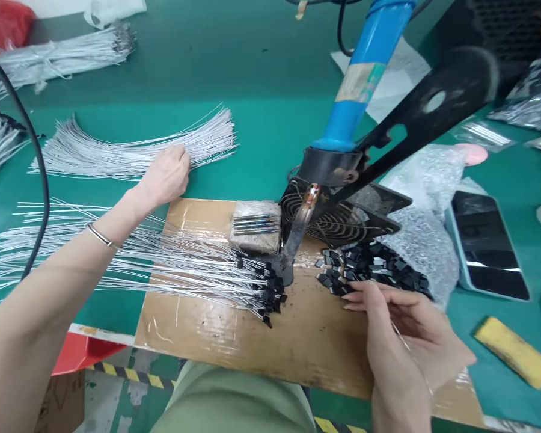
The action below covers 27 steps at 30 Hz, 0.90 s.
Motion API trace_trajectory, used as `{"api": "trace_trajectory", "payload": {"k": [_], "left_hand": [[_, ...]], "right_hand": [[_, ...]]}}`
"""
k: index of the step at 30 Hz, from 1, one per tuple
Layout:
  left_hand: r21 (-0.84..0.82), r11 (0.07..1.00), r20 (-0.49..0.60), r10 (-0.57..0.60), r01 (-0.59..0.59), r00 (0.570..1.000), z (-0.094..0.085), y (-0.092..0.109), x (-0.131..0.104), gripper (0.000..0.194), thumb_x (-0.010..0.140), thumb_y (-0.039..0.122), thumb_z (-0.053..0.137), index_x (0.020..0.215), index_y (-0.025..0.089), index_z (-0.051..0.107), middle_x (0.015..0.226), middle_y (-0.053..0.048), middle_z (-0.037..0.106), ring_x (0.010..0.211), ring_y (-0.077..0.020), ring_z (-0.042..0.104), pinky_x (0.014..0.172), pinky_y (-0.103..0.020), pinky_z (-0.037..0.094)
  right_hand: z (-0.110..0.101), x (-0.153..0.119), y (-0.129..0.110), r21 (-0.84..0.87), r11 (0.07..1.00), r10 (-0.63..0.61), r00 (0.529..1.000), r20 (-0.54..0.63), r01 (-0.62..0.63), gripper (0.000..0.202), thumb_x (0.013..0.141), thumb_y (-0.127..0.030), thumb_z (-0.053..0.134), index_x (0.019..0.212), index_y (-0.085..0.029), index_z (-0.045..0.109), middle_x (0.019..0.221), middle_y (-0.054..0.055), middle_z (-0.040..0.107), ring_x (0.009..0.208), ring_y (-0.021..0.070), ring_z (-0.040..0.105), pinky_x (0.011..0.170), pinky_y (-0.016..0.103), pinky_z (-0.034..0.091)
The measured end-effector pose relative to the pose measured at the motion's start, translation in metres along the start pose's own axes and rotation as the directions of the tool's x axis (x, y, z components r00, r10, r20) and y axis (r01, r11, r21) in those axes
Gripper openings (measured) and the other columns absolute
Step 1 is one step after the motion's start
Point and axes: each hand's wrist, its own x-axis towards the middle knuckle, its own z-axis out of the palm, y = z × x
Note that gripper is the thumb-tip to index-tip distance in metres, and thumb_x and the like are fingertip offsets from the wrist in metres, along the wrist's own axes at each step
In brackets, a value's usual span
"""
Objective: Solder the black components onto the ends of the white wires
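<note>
My left hand (168, 171) is closed at the near edge of a fanned bundle of thin white wires (112, 155); the wires between its fingertips are too small to make out. Lower right, my right hand (406, 325) has its thumb and fingers pinched at the edge of a pile of small black parts (379, 264); a thin wire (403, 341) runs through that hand. Wires with black ends (198, 273) lie on the brown board (234, 337). A blue soldering iron (351, 99) points down between the wire ends and the black pile.
A pale block (256, 227) with dark rods sits behind the wire ends. A black fan (333, 213) stands behind the iron's tip, under a black bracket (424, 114). Rightward lie bubble wrap (426, 210), a phone (491, 243) and a yellow sponge (515, 352). A black cable (40, 162) hangs at left.
</note>
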Motion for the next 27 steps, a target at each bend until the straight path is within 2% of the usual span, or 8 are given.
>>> {"api": "trace_trajectory", "payload": {"k": [7,10,12,16,21,24,26,27], "left_hand": [[-0.109,0.994,-0.056,-0.008,0.002,0.998,-0.028,0.002,-0.017,0.019,0.093,0.001,0.05,0.102,0.016,0.057,0.115,-0.016,0.068,0.112,-0.0293,0.064,0.099,-0.044,0.048],[-0.211,0.977,-0.137,-0.061,0.031,0.989,-0.04,0.004,-0.026,0.017,0.101,0.011,0.047,0.113,0.019,0.056,0.105,-0.009,0.072,0.099,-0.0233,0.071,0.09,-0.039,0.053],[-0.386,0.921,-0.182,-0.13,0.051,0.975,-0.044,0.007,-0.032,0.015,0.103,0.02,0.05,0.116,0.02,0.058,0.094,-0.004,0.073,0.084,-0.0197,0.073,0.083,-0.036,0.056],[-0.77,0.637,-0.196,-0.299,0.042,0.934,-0.049,0.02,-0.043,0.009,0.093,0.03,0.071,0.096,0.022,0.07,0.079,-0.001,0.073,0.065,-0.0171,0.067,0.069,-0.035,0.055],[-0.776,0.624,-0.178,-0.354,0.091,0.918,-0.069,0.033,-0.063,0.017,0.091,0.037,0.078,0.083,0.022,0.077,0.074,0.002,0.074,0.063,-0.0118,0.056,0.063,-0.028,0.044],[-0.748,0.653,-0.073,-0.263,0.121,0.962,-0.087,0.028,-0.078,0.016,0.086,0.03,0.083,0.074,0.018,0.08,0.065,0.001,0.072,0.06,-0.0111,0.055,0.059,-0.025,0.041],[-0.747,0.647,0.154,-0.053,0.152,0.987,-0.095,0.026,-0.089,0.017,0.083,0.03,0.083,0.072,0.017,0.082,0.061,-0.001,0.072,0.058,-0.0121,0.057,0.056,-0.023,0.043],[-0.766,0.614,0.265,0.03,0.191,0.964,-0.096,0.027,-0.095,0.019,0.083,0.032,0.083,0.072,0.017,0.082,0.06,-0.002,0.072,0.057,-0.0121,0.057,0.055,-0.023,0.043]], "right_hand": [[0.002,0.0,-0.004,-0.012,1.0,0.001,1.0,0.0,-0.001,0.041,0.08,-0.055,0.088,0.075,-0.019,0.07,0.079,0.005,0.079,0.06,0.0168,0.071,0.06,0.03,0.058],[0.002,0.0,-0.003,-0.009,1.0,-0.007,1.0,0.002,0.007,0.041,0.079,-0.055,0.089,0.074,-0.018,0.07,0.077,0.005,0.079,0.06,0.0166,0.071,0.059,0.029,0.058],[0.002,0.0,-0.002,-0.011,1.0,-0.016,1.0,0.009,0.016,0.041,0.08,-0.054,0.088,0.073,-0.019,0.07,0.077,0.005,0.08,0.06,0.0172,0.071,0.06,0.03,0.059],[0.001,-0.001,0.002,-0.003,1.0,-0.016,1.0,0.018,0.016,0.039,0.082,-0.053,0.087,0.074,-0.019,0.07,0.08,0.005,0.08,0.061,0.0172,0.071,0.062,0.03,0.058],[0.002,-0.001,-0.001,0.002,1.0,0.026,1.0,0.017,-0.026,0.042,0.08,-0.056,0.088,0.078,-0.019,0.069,0.08,0.005,0.079,0.061,0.0179,0.07,0.06,0.031,0.056],[0.002,0.001,-0.006,0.034,0.998,0.048,0.998,-0.047,-0.046,0.041,0.083,-0.056,0.085,0.086,-0.02,0.066,0.072,-0.002,0.073,0.052,0.0143,0.064,0.053,0.028,0.051],[0.0,0.0,-0.006,0.083,0.996,0.042,0.997,-0.07,-0.036,0.039,0.09,-0.056,0.078,0.085,-0.02,0.066,0.063,-0.005,0.065,0.046,0.0122,0.057,0.048,0.026,0.045],[-0.001,-0.001,-0.006,0.109,0.994,0.036,0.997,-0.063,-0.029,0.039,0.093,-0.056,0.074,0.082,-0.019,0.067,0.06,-0.005,0.063,0.045,0.0118,0.055,0.047,0.026,0.043]]}}
